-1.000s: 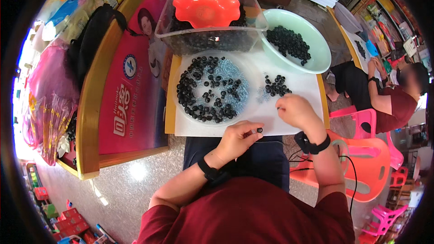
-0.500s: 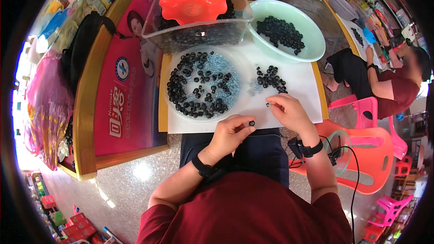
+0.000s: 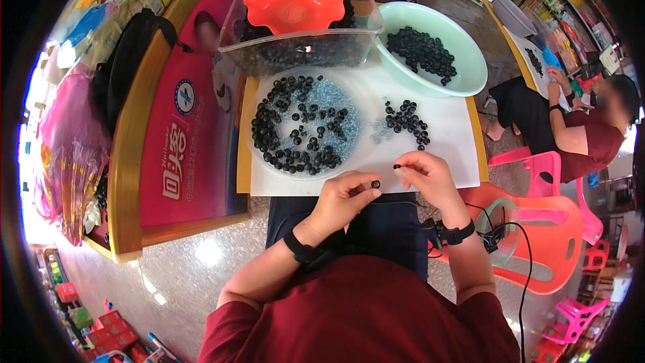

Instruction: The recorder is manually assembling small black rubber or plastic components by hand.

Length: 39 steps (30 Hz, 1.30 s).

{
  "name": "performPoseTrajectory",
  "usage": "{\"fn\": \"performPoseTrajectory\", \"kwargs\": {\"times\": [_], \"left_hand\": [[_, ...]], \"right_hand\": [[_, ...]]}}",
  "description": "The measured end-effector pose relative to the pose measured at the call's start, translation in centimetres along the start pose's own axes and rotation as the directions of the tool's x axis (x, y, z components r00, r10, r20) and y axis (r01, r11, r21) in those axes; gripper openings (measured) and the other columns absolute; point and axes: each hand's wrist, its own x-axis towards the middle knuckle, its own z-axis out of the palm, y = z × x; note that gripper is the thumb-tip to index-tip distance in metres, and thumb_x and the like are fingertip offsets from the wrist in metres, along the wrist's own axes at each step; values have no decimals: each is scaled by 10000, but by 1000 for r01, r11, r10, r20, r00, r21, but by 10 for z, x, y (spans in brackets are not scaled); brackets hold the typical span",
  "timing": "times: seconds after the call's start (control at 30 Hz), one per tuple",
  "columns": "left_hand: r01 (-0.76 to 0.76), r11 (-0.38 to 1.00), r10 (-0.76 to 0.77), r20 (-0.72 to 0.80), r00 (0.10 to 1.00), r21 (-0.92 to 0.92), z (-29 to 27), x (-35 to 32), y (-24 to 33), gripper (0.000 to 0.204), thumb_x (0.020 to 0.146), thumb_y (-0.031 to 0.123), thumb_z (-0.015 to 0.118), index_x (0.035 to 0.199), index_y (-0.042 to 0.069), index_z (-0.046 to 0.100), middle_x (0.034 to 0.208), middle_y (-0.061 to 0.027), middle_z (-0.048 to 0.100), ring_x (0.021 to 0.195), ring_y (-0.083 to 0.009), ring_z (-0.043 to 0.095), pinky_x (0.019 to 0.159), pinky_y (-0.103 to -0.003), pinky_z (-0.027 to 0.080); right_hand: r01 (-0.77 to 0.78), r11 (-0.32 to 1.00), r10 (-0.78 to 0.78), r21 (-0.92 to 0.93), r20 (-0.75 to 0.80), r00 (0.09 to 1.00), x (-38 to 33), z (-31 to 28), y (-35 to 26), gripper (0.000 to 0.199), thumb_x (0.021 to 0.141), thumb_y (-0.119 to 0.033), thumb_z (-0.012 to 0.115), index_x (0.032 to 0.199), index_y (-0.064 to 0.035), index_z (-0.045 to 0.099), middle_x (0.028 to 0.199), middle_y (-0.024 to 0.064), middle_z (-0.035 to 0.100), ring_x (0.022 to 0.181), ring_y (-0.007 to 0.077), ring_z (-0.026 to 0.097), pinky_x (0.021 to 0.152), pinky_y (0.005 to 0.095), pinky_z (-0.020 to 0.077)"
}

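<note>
Near the table's front edge my left hand (image 3: 341, 200) pinches a small black round cap (image 3: 375, 185) between thumb and fingertips. Just to the right my right hand (image 3: 430, 178) holds a small dark piece (image 3: 398, 167) at its fingertips; its exact kind is too small to tell. The hands are a short gap apart. Beyond them, a round clear tray (image 3: 254, 161) carries many black caps and small clear bluish pieces (image 3: 346, 121). Behind my right hand a loose pile of black caps (image 3: 406, 119) lies on the white tabletop, beside a few clear pieces (image 3: 383, 133).
At the back, a clear plastic bin (image 3: 295, 60) holds black parts under a red scalloped bowl (image 3: 295, 3). A pale green basin (image 3: 474, 74) with more black caps stands at the back right. A pink-panelled counter (image 3: 164, 141) borders the left. Another person (image 3: 578, 121) sits at a table on the right.
My right hand has shifted slightly down and turned, and the dark piece at its fingertips shows more clearly. My left hand keeps its hold on the black cap. The view has tilted a little.
</note>
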Motion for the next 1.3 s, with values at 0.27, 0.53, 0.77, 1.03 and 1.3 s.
{"fn": "performPoseTrajectory", "kwargs": {"times": [0.27,0.53,0.77,1.03,1.3], "left_hand": [[-11,993,10,-5,1000,-116,-2,-4,4,305,883,23,711,1186,42,678,954,-7,625,704,-53,590,533,-188,492],[-33,981,35,9,999,-189,-5,-5,14,314,901,14,685,1214,22,651,967,-26,646,689,-59,603,480,-188,496],[123,902,-119,35,992,-414,-7,-4,26,319,931,44,660,1249,38,632,878,4,643,634,-41,544,470,-190,465],[129,853,-121,48,991,-505,-5,-5,26,310,940,29,644,1249,39,628,875,7,649,603,-36,535,471,-188,443],[46,907,-68,-37,997,-419,-3,-8,24,318,927,-6,647,1241,38,630,871,2,644,598,-37,541,473,-185,447]], "right_hand": [[152,922,-166,356,10,986,-16,28,1,136,904,10,674,1032,28,632,887,91,666,736,154,661,620,273,563],[249,895,-282,370,37,959,-16,33,1,128,912,7,666,1032,30,630,954,103,649,767,168,658,632,283,566],[318,905,-342,282,40,939,-16,39,-6,148,897,51,656,1042,22,649,981,89,616,769,143,634,635,253,546],[358,928,-362,104,25,932,-17,44,-9,223,891,66,653,1106,10,668,1039,71,589,780,113,598,632,221,511],[270,948,-266,169,-43,963,-22,56,-13,190,921,21,639,1111,20,647,986,69,603,786,115,598,624,219,499]]}}
